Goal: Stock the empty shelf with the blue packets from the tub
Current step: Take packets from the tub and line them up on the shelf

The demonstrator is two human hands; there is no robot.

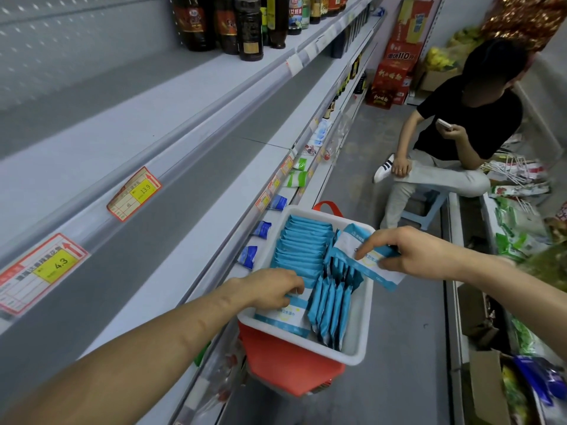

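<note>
The left forearm (138, 348) reaches in from the near corner toward the tub (359, 342). Left of the tub runs the long pale shelf (196, 240), its board bare alongside it. Beyond the tub a seated person (460, 124) in a black top holds a phone. The tub is white and rectangular and sits on a red basket (285, 363). Inside it the blue packets (302, 250) stand on edge in tight rows, showing bright blue sealed seams. The left hand (273, 288) is at the tub's near end, fingers curled onto the top edge of a flat-lying packet (285, 317) whose white face has a blue band and a pale yellow circle. The right hand (411, 253) is above the tub's right rim and pinches a lifted packet (362, 256) of the same look, forefinger on its face; the print is too small to read. Just left of the tub, three small blue sachets (247, 256) stand along the shelf's edge. Price tags (134, 194) in red and yellow hang on the rail farther left.
</note>
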